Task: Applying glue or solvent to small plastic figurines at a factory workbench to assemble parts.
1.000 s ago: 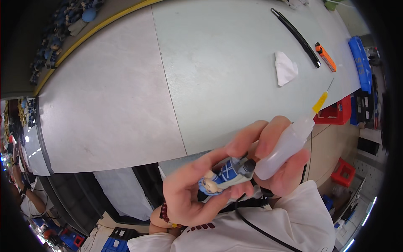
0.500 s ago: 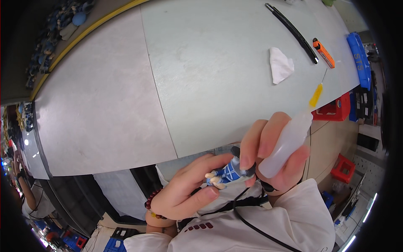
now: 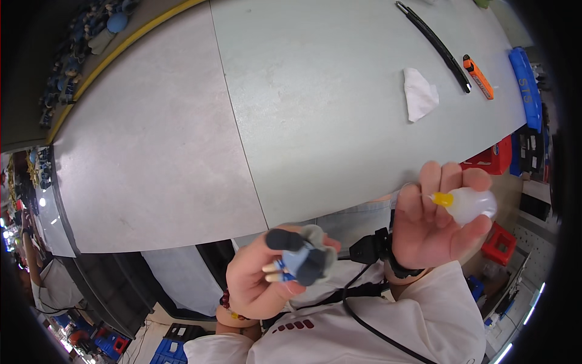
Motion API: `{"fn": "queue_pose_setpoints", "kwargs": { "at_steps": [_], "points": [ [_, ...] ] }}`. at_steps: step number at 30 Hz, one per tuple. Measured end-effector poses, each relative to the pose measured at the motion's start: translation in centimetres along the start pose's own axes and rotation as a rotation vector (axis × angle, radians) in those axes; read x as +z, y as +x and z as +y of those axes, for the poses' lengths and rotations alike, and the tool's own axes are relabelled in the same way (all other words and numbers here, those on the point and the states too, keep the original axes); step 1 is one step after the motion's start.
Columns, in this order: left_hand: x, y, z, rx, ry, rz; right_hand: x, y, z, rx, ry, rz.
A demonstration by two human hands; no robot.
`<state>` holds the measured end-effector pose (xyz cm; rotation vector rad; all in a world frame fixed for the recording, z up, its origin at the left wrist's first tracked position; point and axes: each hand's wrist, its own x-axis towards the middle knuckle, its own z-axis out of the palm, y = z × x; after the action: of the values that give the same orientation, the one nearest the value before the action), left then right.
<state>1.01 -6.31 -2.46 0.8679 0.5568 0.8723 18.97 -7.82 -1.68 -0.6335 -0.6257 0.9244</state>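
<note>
My left hand is closed on a small blue and dark grey figurine, held above my lap just off the table's near edge. Two pale limbs of the figurine stick out to the left; its other details are blurred. To the right, my right hand grips a translucent white squeeze bottle between thumb and fingers, palm showing. The bottle's yellow needle tip points left across the fingers, apart from the figurine.
On the grey table lie a white cloth, a black tube-like tool and an orange cutter. Blue figurine parts fill a yellow-edged shelf at far left. Red crates stand right; a black cable crosses my shirt.
My hands have moved apart. The bottle has swung from pointing up and away to pointing left, and the right hand has shifted right. The figurine has turned, its dark parts now toward the camera.
</note>
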Motion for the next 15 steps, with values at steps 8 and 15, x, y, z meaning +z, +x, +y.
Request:
{"fn": "queue_pose_setpoints", "kwargs": {
  "at_steps": [8,15],
  "points": [
    [0.7,0.3,0.2,0.092,0.096,0.116,0.1,-0.2,-1.0,-0.043,-0.084,-0.288],
    [1.4,-0.3,-0.8,0.132,0.185,0.390,1.8,-1.1,-1.1,-0.134,-0.390,-0.223]
  ]
}}
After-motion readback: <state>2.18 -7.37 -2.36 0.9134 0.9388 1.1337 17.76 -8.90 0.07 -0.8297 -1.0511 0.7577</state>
